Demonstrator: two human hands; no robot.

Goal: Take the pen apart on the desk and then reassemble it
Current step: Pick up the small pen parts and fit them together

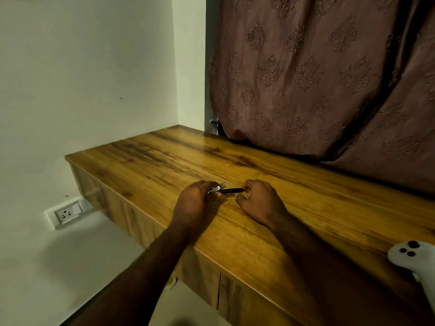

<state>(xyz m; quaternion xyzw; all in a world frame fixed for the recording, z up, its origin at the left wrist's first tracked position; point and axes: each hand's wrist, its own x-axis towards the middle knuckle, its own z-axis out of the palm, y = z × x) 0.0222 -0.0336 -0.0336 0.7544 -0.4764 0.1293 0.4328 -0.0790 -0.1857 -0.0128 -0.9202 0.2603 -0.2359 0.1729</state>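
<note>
Both my hands hold pen parts just above the wooden desk [306, 208]. My left hand [197, 203] grips a pale, silvery sleeve of the pen [217, 188], whose end pokes out past the fingers. My right hand [259, 201] pinches the right end of a thin black pen piece [231, 190]. The black piece lies level and its left end meets the pale sleeve. I cannot tell whether the two are joined or only touching.
A white game controller [409, 257] lies at the desk's near right edge. A brown patterned curtain [317, 78] hangs over the desk's far side. A wall socket [68, 214] sits low on the white wall at left. The desk's front edge runs under my forearms.
</note>
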